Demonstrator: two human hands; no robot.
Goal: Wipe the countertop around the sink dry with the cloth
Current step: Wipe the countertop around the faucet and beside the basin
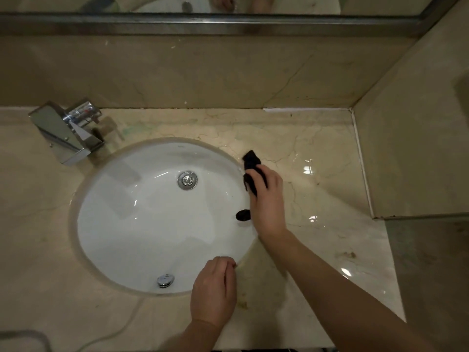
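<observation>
Mid-wipe: right hand [267, 199] fingers clamp dark cloth [251, 161] at sink [101, 189] rim; left hand [214, 292] curled, empty. Next: sweep wet bench [317, 189] rightward.

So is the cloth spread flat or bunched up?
Bunched: the dark cloth is crumpled inside the right hand, ends poking out above and below the fist.

The countertop [317, 153] to the right of the sink [106, 237] is bare and open for a hand to slide. A side wall [411, 148] shuts it in on the right, and a back wall [177, 72] behind. The tap [66, 133] blocks the far left corner.
</observation>
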